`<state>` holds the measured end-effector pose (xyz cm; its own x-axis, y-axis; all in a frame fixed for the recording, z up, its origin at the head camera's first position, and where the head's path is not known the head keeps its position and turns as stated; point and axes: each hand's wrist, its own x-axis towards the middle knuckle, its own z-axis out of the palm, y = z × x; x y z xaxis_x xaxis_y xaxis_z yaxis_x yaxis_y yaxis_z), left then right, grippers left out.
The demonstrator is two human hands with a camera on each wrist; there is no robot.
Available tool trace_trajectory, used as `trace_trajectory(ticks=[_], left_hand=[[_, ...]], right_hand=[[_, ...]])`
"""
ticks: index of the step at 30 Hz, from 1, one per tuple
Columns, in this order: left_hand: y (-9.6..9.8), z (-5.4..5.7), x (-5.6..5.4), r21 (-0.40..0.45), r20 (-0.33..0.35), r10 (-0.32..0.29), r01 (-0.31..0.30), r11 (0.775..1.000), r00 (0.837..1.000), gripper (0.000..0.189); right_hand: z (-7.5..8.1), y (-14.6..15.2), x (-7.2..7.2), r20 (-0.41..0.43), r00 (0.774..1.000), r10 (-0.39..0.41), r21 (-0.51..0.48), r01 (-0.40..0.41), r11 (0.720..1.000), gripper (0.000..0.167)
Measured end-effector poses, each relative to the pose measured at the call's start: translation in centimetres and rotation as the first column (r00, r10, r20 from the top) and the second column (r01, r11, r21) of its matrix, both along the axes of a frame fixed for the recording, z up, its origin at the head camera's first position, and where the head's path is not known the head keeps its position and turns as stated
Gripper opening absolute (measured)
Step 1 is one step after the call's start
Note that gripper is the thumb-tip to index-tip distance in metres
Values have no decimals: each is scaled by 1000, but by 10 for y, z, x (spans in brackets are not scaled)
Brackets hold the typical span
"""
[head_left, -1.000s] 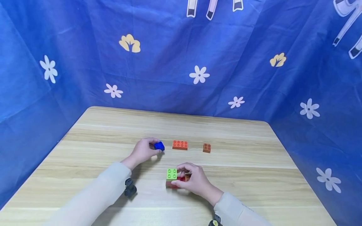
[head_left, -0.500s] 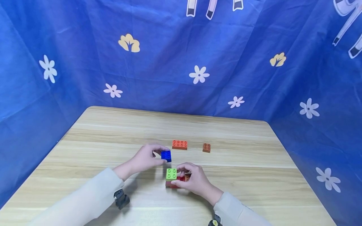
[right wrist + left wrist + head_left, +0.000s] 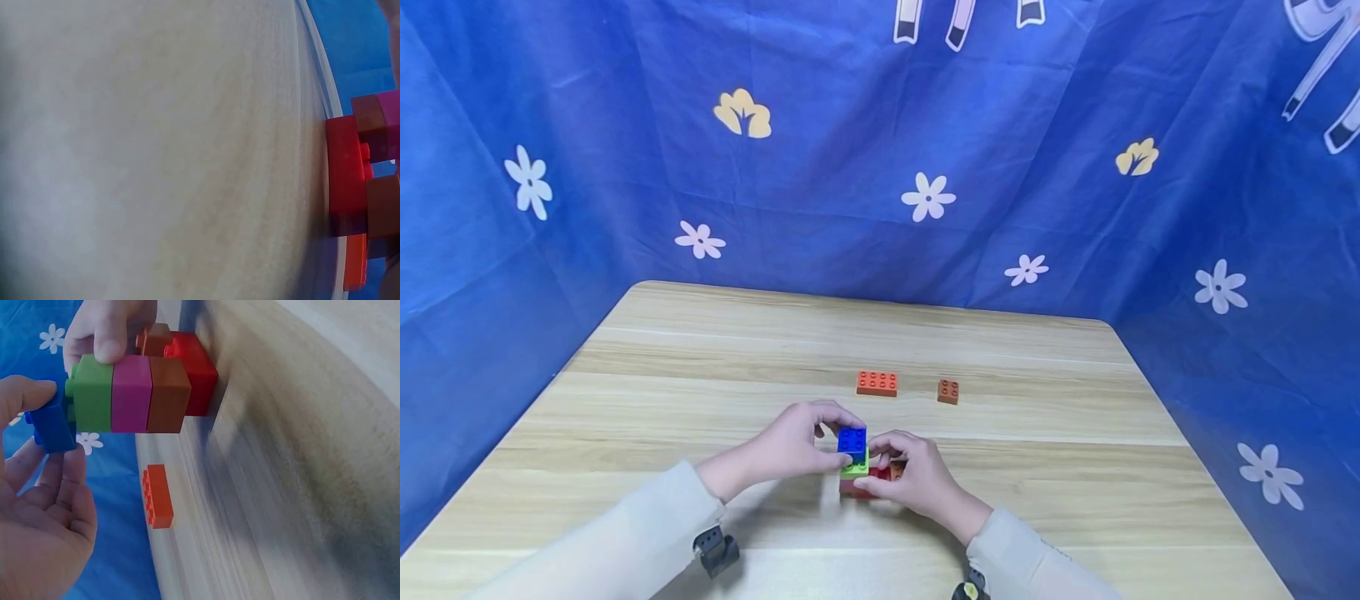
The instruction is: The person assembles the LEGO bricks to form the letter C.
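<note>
A blue cloth (image 3: 820, 167) printed with white flowers and yellow shapes hangs behind and beside a pale wooden table (image 3: 1037, 433). In the head view, the left hand (image 3: 790, 442) comes from the left and pinches a blue block (image 3: 852, 438) between thumb and fingers, over a green block (image 3: 856, 471) that tops a stack (image 3: 850, 486) near the middle of the table. The right hand (image 3: 921, 479) grips the stack from the right, thumb on the near side. On the far side lie an orange block (image 3: 877, 383) and, to its right, a small brown block (image 3: 948, 392). In the left wrist view, the blue block sits slightly tilted at the studs of the green block; whether they are joined, I cannot tell. Beneath the green are a pink block (image 3: 132, 394), a brown block (image 3: 169, 395) and a red block (image 3: 197, 372), which also bears a second brown block (image 3: 154, 340) beside that column. The right wrist view shows the red block on the table with both brown ones against it; the right hand's grip cannot be told there.
</note>
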<state>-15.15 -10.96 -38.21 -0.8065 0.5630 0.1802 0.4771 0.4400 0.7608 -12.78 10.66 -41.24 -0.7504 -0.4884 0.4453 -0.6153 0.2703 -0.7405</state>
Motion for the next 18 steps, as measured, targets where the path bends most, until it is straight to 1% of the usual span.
trace_trajectory(ticks=[9, 18], left_hand=[[5, 1, 4, -21, -6, -10, 10, 1000, 1000, 35], [6, -2, 4, -24, -10, -20, 20, 1000, 1000, 34]], right_hand=[[-3, 0, -2, -14, 1000, 5, -2, -5, 1000, 31], [-2, 0, -2, 8, 1000, 4, 1, -4, 1000, 31]])
